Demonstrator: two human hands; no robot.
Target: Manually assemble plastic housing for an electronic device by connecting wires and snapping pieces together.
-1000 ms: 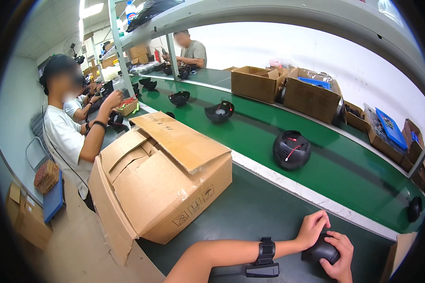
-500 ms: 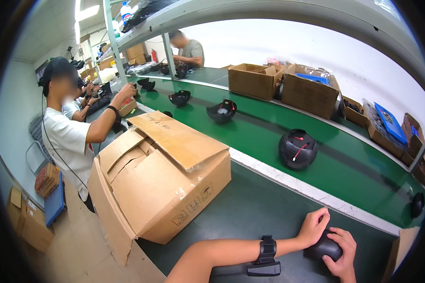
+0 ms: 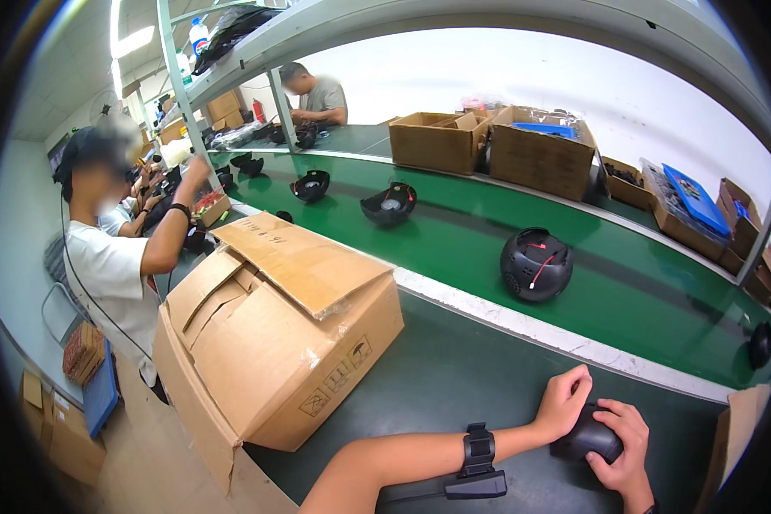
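Note:
A black rounded plastic shell lies on the dark green worktop at the lower right. My right hand is wrapped over its right side, fingers on top and thumb at the near side. Close against the shell's far left side is my left hand, its fingers curled into a pinch. Whatever they hold, if anything, is hidden. A black strap with a small box sits on my left forearm.
A large cardboard box stands left of my arm. Beyond a pale rail, a green conveyor belt carries several black shells, one with red wires. Open cartons line its far side. A co-worker works at the left.
The view has shifted slightly, moving the boxes left in the picture. My left hand has tilted a little beside the shell; my right hand keeps its hold.

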